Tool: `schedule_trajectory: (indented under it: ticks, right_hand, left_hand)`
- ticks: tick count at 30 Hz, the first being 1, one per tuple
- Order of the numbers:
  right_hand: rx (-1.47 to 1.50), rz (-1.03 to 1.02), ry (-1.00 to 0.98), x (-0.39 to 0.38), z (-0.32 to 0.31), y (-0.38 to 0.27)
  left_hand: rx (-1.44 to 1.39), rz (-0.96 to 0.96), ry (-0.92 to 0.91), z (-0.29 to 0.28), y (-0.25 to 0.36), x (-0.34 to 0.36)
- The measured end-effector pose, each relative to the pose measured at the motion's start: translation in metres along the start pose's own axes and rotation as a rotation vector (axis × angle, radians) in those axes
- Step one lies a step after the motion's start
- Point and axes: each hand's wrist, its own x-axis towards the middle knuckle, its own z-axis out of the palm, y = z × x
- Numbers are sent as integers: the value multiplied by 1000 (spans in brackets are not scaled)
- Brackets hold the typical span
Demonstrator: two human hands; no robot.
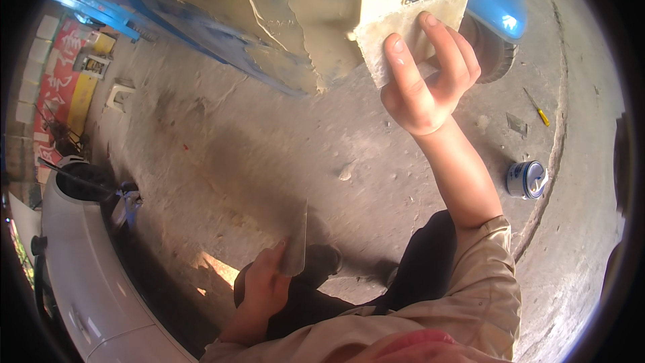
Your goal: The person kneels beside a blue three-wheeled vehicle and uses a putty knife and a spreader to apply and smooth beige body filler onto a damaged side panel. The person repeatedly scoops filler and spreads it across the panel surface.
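Note:
Pressed against the putty-covered panel (329, 13) at the top is a thin, pale filler spreader (376, 40). My right hand (430, 87) grips it, with two fingers spread over its face and the thumb hidden. Cream filler with ridges and drips coats the panel, and blue paint shows at its edges. Lower down, near my knee, my left hand (265, 286) is closed round a flat grey scraper (295, 242), held upright and nearly edge-on. Whether filler lies on that scraper I cannot tell.
A paint can (526, 179) and a yellow-handled screwdriver (543, 117) lie on the concrete floor (336, 134) at right. A white car (101, 282) stands at lower left. A small stool (121, 94) and a red-and-yellow banner (64, 87) are at far left.

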Motion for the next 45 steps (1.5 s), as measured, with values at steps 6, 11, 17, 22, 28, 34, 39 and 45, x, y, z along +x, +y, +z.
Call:
schedule_trajectory:
  ticks: [6, 11, 17, 22, 28, 34, 39, 45]
  right_hand:
    - [-10, 43, -11, -25, 5, -6]
    - [9, 61, 9, -40, 10, -11]
    - [117, 143, -121, -62, -9, -16]
    - [408, 470, -277, -49, -77, -35]
    - [982, 1114, -428, -3, -154, -63]
    - [1015, 695, -740, 41, -183, -48]
    - [889, 570, -1039, 56, -203, -40]
    - [674, 863, -1309, 32, -213, -55]
  left_hand:
    - [31, -49, -48, -5, -2, -4]
    - [31, -47, -51, -5, -7, -8]
    - [-90, -87, -51, -5, -6, -7]
    - [280, 367, 218, 14, -17, 7]
    - [-909, -154, -256, 11, 26, 36]
    - [-820, -119, -480, 21, 26, 59]
    - [-850, -39, -549, 23, 25, 61]
    - [-969, -32, -301, 38, 29, 55]
